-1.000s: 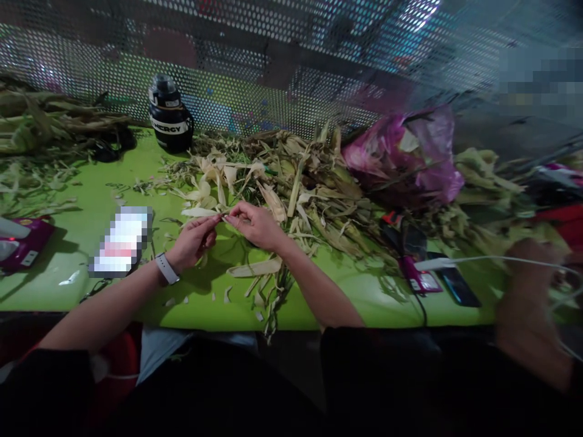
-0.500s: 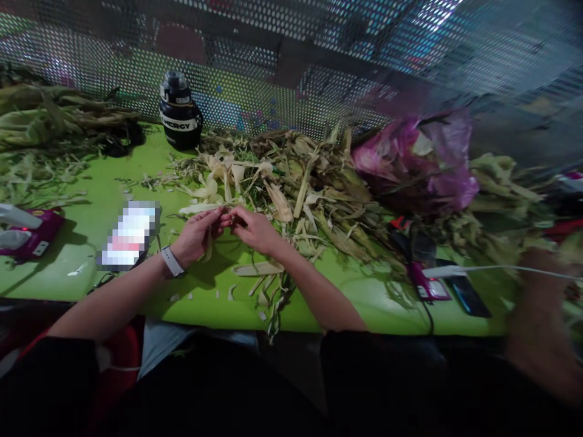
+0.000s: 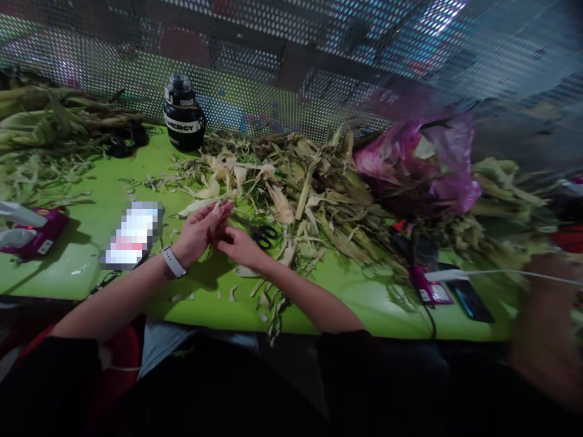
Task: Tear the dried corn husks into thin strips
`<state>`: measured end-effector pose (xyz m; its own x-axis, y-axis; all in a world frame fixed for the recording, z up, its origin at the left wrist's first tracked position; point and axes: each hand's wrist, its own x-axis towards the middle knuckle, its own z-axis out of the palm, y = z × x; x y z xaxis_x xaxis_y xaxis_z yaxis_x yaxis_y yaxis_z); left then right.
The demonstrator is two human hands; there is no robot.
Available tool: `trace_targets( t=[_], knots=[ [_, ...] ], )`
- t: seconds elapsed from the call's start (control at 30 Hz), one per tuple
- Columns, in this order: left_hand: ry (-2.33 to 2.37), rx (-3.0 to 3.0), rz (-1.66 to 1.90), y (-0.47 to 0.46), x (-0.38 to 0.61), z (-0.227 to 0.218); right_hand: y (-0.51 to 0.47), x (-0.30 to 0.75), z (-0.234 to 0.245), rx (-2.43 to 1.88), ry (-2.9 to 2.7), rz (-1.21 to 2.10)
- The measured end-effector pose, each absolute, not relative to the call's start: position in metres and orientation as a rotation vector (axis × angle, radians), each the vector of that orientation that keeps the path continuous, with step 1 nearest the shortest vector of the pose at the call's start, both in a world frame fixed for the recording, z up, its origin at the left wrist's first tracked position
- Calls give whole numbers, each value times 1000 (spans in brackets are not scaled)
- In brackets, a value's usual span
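Observation:
My left hand (image 3: 199,232), with a white watch band on its wrist, is closed with its fingers pointing up and away. A pale strip of corn husk (image 3: 217,207) shows at its fingertips. My right hand (image 3: 237,246) is curled against the left palm, its thumb and fingers pinched at the lower part of the husk strip, which the hands mostly hide. Just past my right hand lies a pair of scissors (image 3: 263,235) with black handles. A pale husk leaf (image 3: 194,208) rests behind my left hand.
A heap of dry corn husks (image 3: 310,182) spreads behind my hands. Around are a black jug (image 3: 184,124), a pink plastic bag (image 3: 419,167), a phone (image 3: 132,235), purple power strips (image 3: 435,292), a dark phone (image 3: 473,300) and another person's arm (image 3: 544,303) at right.
My right hand has drawn down and left, from the left fingertips to the palm. The scissors beyond it now show. My left hand has turned more upright.

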<state>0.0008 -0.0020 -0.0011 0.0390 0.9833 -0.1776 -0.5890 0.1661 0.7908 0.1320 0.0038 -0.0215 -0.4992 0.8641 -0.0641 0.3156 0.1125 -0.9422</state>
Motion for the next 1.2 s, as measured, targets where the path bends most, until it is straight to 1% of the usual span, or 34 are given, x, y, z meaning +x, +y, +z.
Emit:
trace_targets(
  t=[0.17, 0.23, 0.33, 0.47, 0.53, 0.67, 0.8, 0.9, 1.1, 1.2],
  knots=[
    [894, 773, 1327, 1, -5, -5, 6, 134, -19, -1092, -1440, 1864],
    [943, 890, 1368, 3, -7, -6, 6, 137, -13, -1106, -1269, 1960],
    [1034, 1056, 1379, 5, -9, -6, 11, 144, -2, -1154, -1260, 1881],
    [1092, 1198, 1311, 7, -11, -3, 19, 157, 11, -1045, -1621, 1552],
    [1101, 1224, 1298, 7, -12, -3, 22, 165, 17, -1002, -1721, 1445],
    [1087, 1160, 1339, 8, -13, -4, 27, 179, 23, -1027, -1779, 1463],
    [1070, 1151, 1304, 8, -13, -3, 33, 185, 25, -1081, -1794, 1322],
    [1110, 1282, 1255, 7, -13, -2, 37, 186, 24, -1132, -1767, 1273],
    [1182, 1653, 1278, 8, -16, 0, 45, 187, 15, -1155, -1687, 1355],
    [1145, 1642, 1202, 7, -15, 0, 48, 188, 12, -1191, -1701, 1322]
  ],
)
